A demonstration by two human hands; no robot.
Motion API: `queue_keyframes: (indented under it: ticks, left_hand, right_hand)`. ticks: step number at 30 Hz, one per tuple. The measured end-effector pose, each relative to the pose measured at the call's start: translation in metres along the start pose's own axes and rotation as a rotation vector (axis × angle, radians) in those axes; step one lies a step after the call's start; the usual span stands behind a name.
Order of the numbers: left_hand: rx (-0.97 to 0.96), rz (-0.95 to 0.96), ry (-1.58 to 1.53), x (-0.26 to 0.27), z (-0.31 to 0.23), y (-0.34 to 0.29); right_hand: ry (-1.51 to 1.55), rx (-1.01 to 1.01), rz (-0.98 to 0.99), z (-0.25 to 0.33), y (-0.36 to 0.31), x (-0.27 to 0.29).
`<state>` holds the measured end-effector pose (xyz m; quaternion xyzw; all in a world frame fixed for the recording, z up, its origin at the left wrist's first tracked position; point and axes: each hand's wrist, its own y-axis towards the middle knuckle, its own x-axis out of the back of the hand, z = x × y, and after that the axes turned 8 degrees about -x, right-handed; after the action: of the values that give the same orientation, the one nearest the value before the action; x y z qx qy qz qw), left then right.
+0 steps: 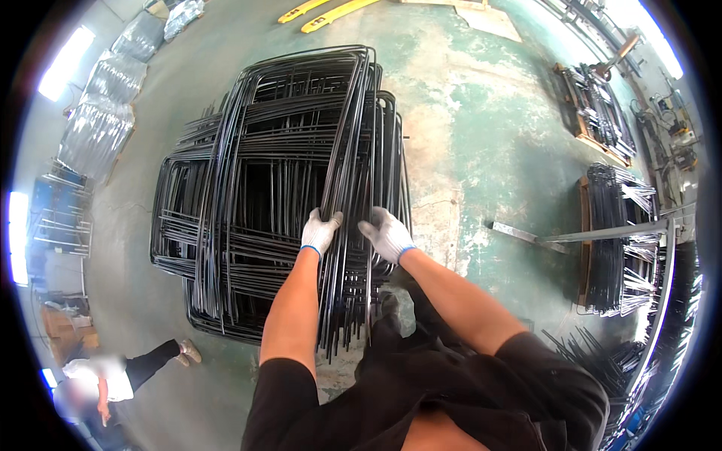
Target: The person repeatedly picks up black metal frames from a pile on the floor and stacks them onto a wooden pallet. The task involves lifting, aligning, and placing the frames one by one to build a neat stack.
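A large pile of bent black metal rod frames (229,161) lies in front of me, stacked crosswise in several layers. On top, towards the right, a bundle of these frames runs away from me. My left hand (319,231), in a white glove with a blue cuff edge, is closed at the bundle's left side, its thumb over the rods. Across from it, my right hand (389,236), gloved alike, is at the right side with its thumb pointing left. Its fingers curl at the outer rods, and their tips are partly hidden.
Yellow pallet-jack forks (338,15) lie beyond the pile. Wrapped pallets (98,135) line the left. Another person (105,383) is at the lower left. At the right stand a rod stack (604,237) and a metal beam (609,233). The green floor (504,150) is worn.
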<state>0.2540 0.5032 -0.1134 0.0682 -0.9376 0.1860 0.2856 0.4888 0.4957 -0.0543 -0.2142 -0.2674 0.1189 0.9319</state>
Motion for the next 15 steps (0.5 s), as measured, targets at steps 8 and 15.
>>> queue_keyframes:
  ticks: [8, 15]
  left_hand:
    - [-0.032, 0.2, 0.124, -0.024, -0.015, -0.009]
    - [0.078, 0.04, 0.419, -0.032, -0.071, -0.023]
  right_hand:
    - [0.334, -0.264, 0.428, 0.005, 0.103, -0.066]
    - [1.038, -0.333, 0.52, 0.055, 0.209, -0.006]
